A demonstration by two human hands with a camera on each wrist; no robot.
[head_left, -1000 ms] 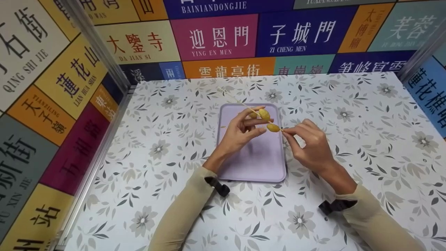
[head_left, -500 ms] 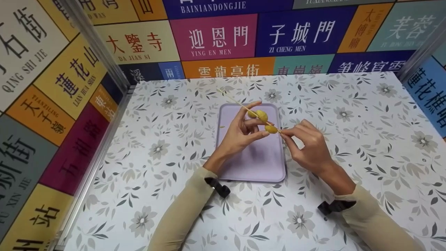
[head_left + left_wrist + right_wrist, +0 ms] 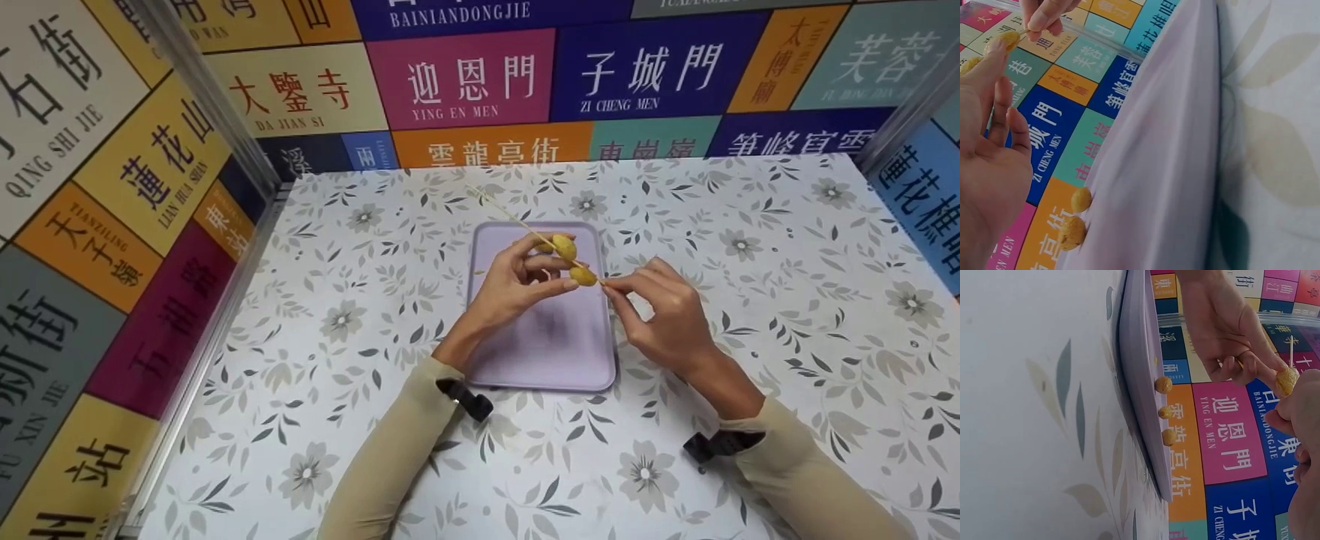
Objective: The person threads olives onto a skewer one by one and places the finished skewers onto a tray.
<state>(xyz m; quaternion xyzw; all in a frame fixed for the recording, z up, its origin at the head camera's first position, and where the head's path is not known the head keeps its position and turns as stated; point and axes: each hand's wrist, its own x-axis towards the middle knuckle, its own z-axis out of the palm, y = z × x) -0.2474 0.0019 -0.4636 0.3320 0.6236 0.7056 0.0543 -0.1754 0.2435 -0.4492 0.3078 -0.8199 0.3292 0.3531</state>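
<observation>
A thin wooden skewer [image 3: 510, 213] slants above the tray, with yellow, rough-skinned balls on it. One yellow ball [image 3: 564, 246] lies over the left fingers; a second ball [image 3: 583, 277] is lower, near the skewer's right end. My left hand [image 3: 510, 292] holds this lower ball between thumb and fingers, the thumb tip against it in the left wrist view. At the skewer's right end, the thumb and forefinger of my right hand [image 3: 667, 315] pinch the tip. In the right wrist view, the right hand partly hides the held ball [image 3: 1286, 381].
Below the hands lies a lilac tray [image 3: 540, 367] on a floral tablecloth [image 3: 341, 450]. Several yellow balls [image 3: 1169, 436] sit on the tray toward its far end, mostly hidden by the left hand from above. Panels with printed signs [image 3: 461, 82] stand behind and beside the table.
The lower ball and the right hand have shifted slightly left, bringing the ball up to the left thumb. The left forefinger was raised half a second ago and is lower now.
</observation>
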